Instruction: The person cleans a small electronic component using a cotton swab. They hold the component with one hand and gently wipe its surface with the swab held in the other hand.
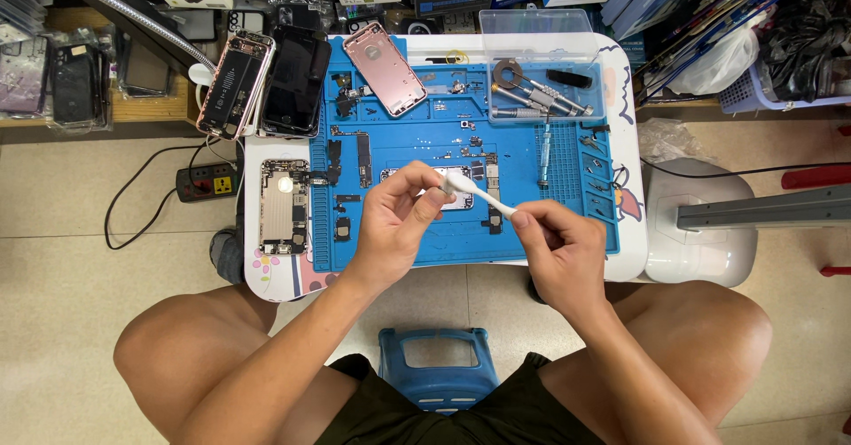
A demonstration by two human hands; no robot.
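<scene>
Spanning the small white bench (pixel 620 232), a blue repair mat (pixel 523 157) carries scattered phone parts and screws. Opened phone shells: one silver chassis (pixel 284 206) at the mat's left edge, a pink back housing (pixel 385 68) at the top, two further handsets (pixel 266 81) beyond the corner. Clear plastic tray (pixel 541 73), top right, holding metal tools. Left hand (pixel 394 219), grip pinched shut on the near end of a slim white stick (pixel 479 194); right hand (pixel 558 245), grip closed on its other end. Stick held level above the mat's middle, over a silver plate (pixel 458 199). Handling judgement: fingertip pressure should stay light and even at both ends, the stick kept clear of loose parts below.
</scene>
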